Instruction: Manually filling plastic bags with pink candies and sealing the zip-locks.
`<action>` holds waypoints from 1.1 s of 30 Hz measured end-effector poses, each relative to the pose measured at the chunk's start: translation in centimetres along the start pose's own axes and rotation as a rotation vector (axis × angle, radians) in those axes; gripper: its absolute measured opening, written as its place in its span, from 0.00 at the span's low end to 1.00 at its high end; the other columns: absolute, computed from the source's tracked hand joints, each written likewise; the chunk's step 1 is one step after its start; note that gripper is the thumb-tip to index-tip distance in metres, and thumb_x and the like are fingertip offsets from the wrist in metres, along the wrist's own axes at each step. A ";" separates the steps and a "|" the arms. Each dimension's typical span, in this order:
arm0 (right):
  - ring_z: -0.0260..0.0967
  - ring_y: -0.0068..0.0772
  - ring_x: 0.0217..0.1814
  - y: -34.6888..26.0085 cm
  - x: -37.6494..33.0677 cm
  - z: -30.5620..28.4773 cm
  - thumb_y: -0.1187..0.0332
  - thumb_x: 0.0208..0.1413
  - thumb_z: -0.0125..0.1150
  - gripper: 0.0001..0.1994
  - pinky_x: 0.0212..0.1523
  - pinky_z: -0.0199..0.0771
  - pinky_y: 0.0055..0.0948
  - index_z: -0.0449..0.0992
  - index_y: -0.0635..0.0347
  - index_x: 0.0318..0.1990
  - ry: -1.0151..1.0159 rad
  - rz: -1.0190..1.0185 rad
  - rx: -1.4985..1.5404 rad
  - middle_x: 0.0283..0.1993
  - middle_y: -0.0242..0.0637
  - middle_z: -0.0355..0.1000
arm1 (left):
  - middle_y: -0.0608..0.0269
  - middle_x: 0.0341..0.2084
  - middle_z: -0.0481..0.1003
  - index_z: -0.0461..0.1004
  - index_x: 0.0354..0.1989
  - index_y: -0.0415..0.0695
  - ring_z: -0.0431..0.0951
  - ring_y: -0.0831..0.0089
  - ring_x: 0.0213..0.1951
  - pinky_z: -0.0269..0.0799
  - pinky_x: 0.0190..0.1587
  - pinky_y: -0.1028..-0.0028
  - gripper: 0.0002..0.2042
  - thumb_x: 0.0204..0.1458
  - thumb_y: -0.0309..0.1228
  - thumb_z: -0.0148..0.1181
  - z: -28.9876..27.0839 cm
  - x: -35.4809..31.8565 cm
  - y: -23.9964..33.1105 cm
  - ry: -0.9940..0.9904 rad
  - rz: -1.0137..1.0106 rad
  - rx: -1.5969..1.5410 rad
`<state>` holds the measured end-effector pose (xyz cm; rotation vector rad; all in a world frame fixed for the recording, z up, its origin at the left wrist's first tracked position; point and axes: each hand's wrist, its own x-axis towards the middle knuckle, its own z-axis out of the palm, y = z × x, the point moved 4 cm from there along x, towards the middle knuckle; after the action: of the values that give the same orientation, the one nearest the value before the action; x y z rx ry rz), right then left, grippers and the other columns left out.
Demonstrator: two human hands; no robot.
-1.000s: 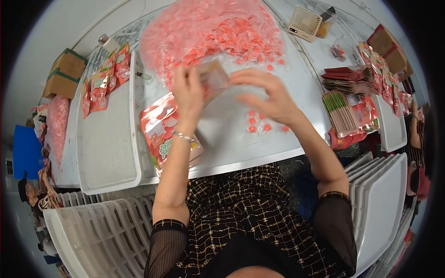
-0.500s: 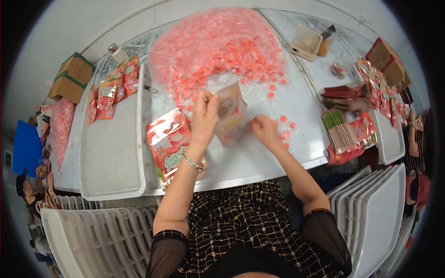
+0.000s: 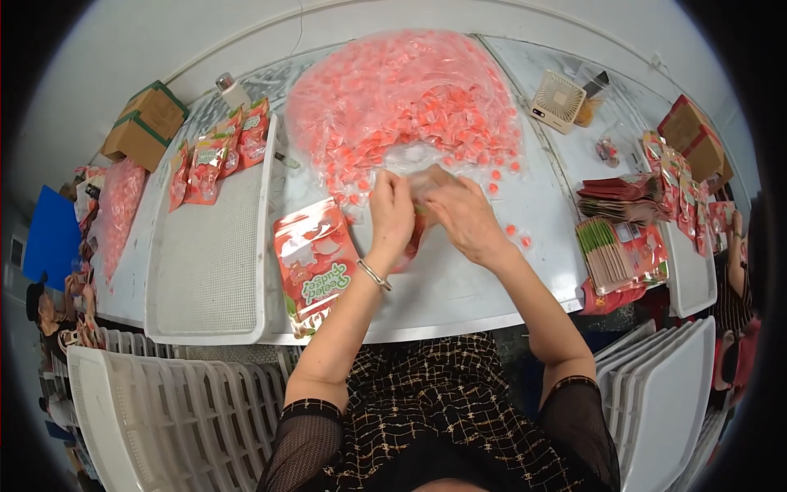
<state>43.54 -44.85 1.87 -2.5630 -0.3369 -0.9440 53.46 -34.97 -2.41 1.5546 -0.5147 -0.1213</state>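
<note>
My left hand (image 3: 392, 215) and my right hand (image 3: 461, 215) meet at the near edge of a big heap of small pink wrapped candies (image 3: 406, 102). Together they hold a red and clear pouch (image 3: 416, 234), mostly hidden under the fingers. My right hand's fingers lie at the pouch's top, against the candies. A stack of flat red printed pouches (image 3: 314, 262) lies just left of my left wrist on the metal table (image 3: 459, 291).
A white perforated tray (image 3: 209, 262) with filled pouches (image 3: 217, 156) at its far end lies left. Cardboard boxes (image 3: 147, 119) sit far left. A small white fan (image 3: 557, 100), more pouch stacks (image 3: 623, 246) and white trays (image 3: 664, 402) are right; another person's arm shows at the right edge.
The pouch was held up upright in both hands; now it is lowered to the table at the edge of the candy heap, with both hands close together on it.
</note>
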 end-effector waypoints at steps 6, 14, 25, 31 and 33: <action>0.67 0.39 0.51 -0.5 2.0 -3.7 0.54 0.56 0.50 0.15 0.65 0.40 0.49 0.76 0.50 0.44 -0.434 0.230 0.052 0.44 0.36 0.74 | 0.51 0.19 0.65 0.59 0.29 0.38 0.67 0.64 0.22 0.63 0.27 0.66 0.09 0.58 0.31 0.46 0.5 -0.2 3.2 -0.074 0.194 0.089; 0.56 0.48 0.65 7.3 -4.7 -7.7 0.47 0.55 0.50 0.25 0.63 0.49 0.50 0.68 0.44 0.58 -0.177 0.478 1.022 0.56 0.45 0.67 | 0.63 0.17 0.63 0.61 0.28 0.39 0.61 0.77 0.21 0.61 0.25 0.72 0.08 0.56 0.29 0.48 -0.2 1.1 3.2 -0.029 0.280 0.169; 0.64 0.35 0.48 8.6 -16.3 4.1 0.64 0.47 0.63 0.11 0.41 0.66 0.39 0.73 0.55 0.38 -0.234 0.322 -0.277 0.48 0.34 0.68 | 0.72 0.21 0.56 0.58 0.26 0.42 0.55 0.82 0.27 0.56 0.29 0.79 0.10 0.57 0.30 0.48 -1.6 -0.6 2.5 -0.132 0.099 -0.083; 0.59 0.13 0.21 11.5 -8.7 0.0 0.65 0.54 0.60 0.08 0.21 0.59 0.18 0.73 0.59 0.27 0.354 0.874 0.471 0.17 0.26 0.63 | 0.71 0.20 0.58 0.59 0.26 0.41 0.56 0.82 0.25 0.56 0.27 0.78 0.09 0.57 0.30 0.48 -0.4 -1.2 2.7 -0.199 0.081 0.067; 0.59 0.13 0.21 10.3 -4.0 -2.6 0.64 0.55 0.59 0.10 0.17 0.57 0.15 0.73 0.59 0.28 0.431 0.784 0.592 0.20 0.24 0.64 | 0.70 0.19 0.57 0.59 0.26 0.40 0.56 0.82 0.25 0.56 0.27 0.78 0.09 0.56 0.29 0.48 -0.3 -1.1 2.9 -0.158 0.083 0.046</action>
<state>42.69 -55.58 -1.83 -1.6557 0.4289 -0.8686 51.94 -34.14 0.13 1.5734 -0.7100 -0.1707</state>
